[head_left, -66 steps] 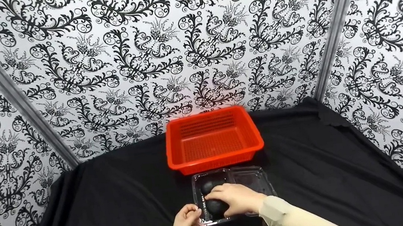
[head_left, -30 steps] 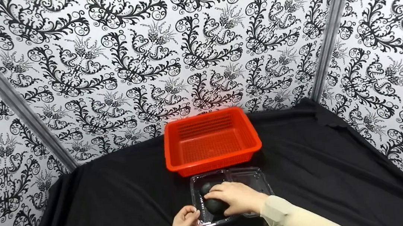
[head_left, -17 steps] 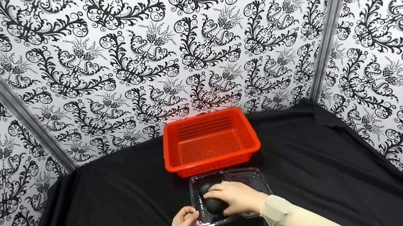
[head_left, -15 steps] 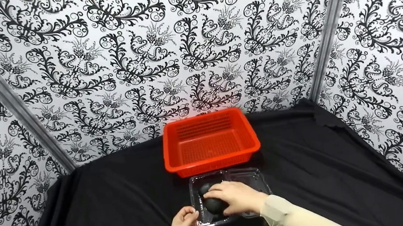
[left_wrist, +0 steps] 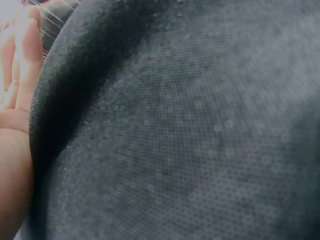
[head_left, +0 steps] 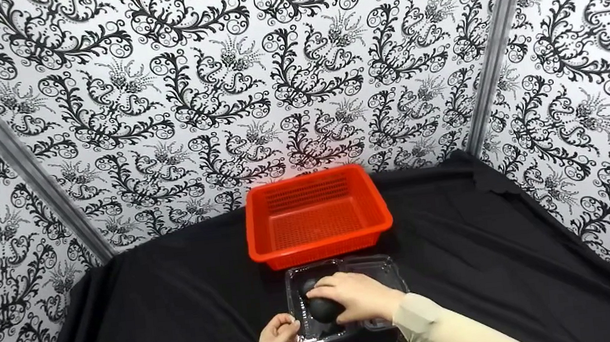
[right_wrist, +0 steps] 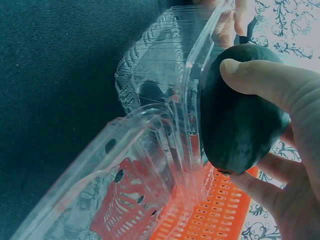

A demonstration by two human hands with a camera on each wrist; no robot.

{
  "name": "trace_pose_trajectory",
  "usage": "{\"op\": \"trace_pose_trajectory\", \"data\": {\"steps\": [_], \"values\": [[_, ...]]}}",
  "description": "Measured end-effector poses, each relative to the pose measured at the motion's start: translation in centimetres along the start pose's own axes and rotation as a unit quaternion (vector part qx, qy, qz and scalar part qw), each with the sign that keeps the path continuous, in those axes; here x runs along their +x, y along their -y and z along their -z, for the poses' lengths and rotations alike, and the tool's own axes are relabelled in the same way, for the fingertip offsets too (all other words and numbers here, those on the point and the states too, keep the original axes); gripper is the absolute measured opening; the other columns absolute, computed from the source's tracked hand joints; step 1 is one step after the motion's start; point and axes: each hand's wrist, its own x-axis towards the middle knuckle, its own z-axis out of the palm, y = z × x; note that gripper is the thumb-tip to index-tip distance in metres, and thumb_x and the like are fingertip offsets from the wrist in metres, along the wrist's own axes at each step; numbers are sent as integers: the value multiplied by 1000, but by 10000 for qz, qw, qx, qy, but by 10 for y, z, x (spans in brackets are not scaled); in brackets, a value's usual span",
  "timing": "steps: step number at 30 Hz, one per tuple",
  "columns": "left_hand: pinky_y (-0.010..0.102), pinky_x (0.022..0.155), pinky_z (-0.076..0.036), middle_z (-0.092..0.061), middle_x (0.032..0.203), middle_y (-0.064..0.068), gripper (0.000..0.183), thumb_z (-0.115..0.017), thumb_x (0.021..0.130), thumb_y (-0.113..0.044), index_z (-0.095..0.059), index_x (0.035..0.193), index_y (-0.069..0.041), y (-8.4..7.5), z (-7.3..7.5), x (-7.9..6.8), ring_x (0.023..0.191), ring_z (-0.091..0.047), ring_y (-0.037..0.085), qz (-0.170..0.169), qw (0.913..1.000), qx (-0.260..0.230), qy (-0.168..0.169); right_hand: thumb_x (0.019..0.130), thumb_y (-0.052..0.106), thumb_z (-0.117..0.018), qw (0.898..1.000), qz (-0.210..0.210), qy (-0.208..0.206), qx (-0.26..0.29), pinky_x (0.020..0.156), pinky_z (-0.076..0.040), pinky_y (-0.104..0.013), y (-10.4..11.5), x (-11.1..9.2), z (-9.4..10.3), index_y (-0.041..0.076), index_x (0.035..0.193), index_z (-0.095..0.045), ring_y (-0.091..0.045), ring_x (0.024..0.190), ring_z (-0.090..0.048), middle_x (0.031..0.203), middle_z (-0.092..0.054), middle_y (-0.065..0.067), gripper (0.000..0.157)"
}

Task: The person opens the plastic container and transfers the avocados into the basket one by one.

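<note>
My right hand (head_left: pixel 361 296) holds a dark green avocado (head_left: pixel 324 309), fingers over its far side and thumb on its near side. In the right wrist view the smooth avocado (right_wrist: pixel 240 115) stands just above the rim of a clear plastic clamshell container (right_wrist: pixel 192 75). Part of a second dark avocado (head_left: pixel 309 286) shows inside the container (head_left: pixel 314 339), behind the held one. My left hand (head_left: pixel 277 337) pinches the container's near left corner. In the left wrist view, black cloth (left_wrist: pixel 175 125) hides most of that work; only part of the left hand (left_wrist: pixel 17 90) shows.
A red perforated plastic basket (head_left: pixel 321 248) stands just behind the container. The container's lid (head_left: pixel 377 268) lies folded open to the right. Black cloth (head_left: pixel 183 303) covers the table, and patterned wall panels (head_left: pixel 206 91) enclose it at the back and sides.
The avocado in my right hand has risen very slightly within the container. My left hand stays on the corner. The head view has shifted a little.
</note>
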Motion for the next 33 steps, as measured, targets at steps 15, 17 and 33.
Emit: {"op": "trace_pose_trajectory", "data": {"steps": [15, 17, 33], "values": [[24, 48, -53, -47, 62, -2, 12, -60, 93, -5, -49, 97, -2, -2, -1, -2, 51, -60, 14, -39, 10000, -49, 8, 64, 25, -86, 9998, 89, -157, 45, 88, -50, -30, -1, 3, 6, 23, 131, -58, -14, 104, -58, 126, -58, 5, 73], [24, 48, -53, -47, 62, -3, 13, -60, 93, -5, -49, 97, -1, -2, -1, -1, 51, -60, 14, -45, 10000, -42, 12, 64, 25, -86, 9997, 107, -190, 53, 87, -51, -31, -2, 3, 6, 23, 131, -58, -15, 104, -58, 126, -59, 5, 73], [24, 48, -53, -49, 61, -1, 10, -59, 93, -4, -49, 95, -6, -3, -1, -2, 52, -61, 15, 61, 9999, -109, 56, 66, 25, -86, 9998, -81, -79, 137, 92, -49, -33, -6, 3, 10, 24, 132, -57, -15, 109, -57, 126, -58, 5, 72]]}}
